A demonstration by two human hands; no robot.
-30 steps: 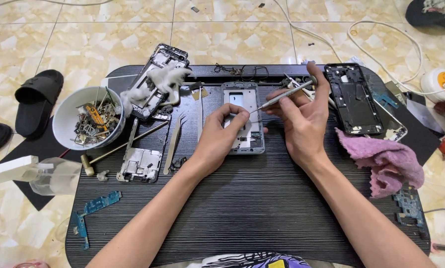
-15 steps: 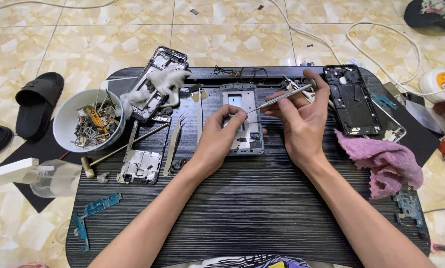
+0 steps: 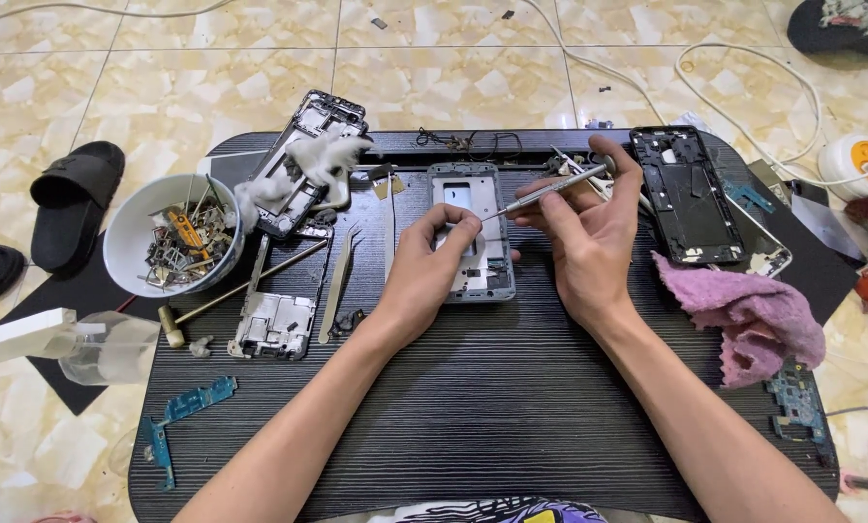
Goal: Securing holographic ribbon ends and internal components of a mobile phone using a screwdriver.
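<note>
A grey phone frame (image 3: 473, 199) lies flat near the back middle of a dark ribbed table (image 3: 492, 407). My left hand (image 3: 432, 266) rests on the frame, thumb and fingers pinched together on its middle. A thin metal screwdriver (image 3: 550, 190) sits in my right hand (image 3: 589, 232), which grips it from the right. Its tip points down-left onto the frame, right beside my left fingertips.
A white bowl (image 3: 129, 232) of metal scraps stands at the left. Near it are tweezers (image 3: 337, 286), a small hammer (image 3: 231, 295), a second phone frame (image 3: 303, 165) and a loose board (image 3: 274, 324). A black phone back (image 3: 691, 194) and pink cloth (image 3: 754, 315) lie right.
Both hands stay on the grey frame. My left fingers have shifted slightly up along it, and the screwdriver is held a little flatter. Nothing else on the table moved.
</note>
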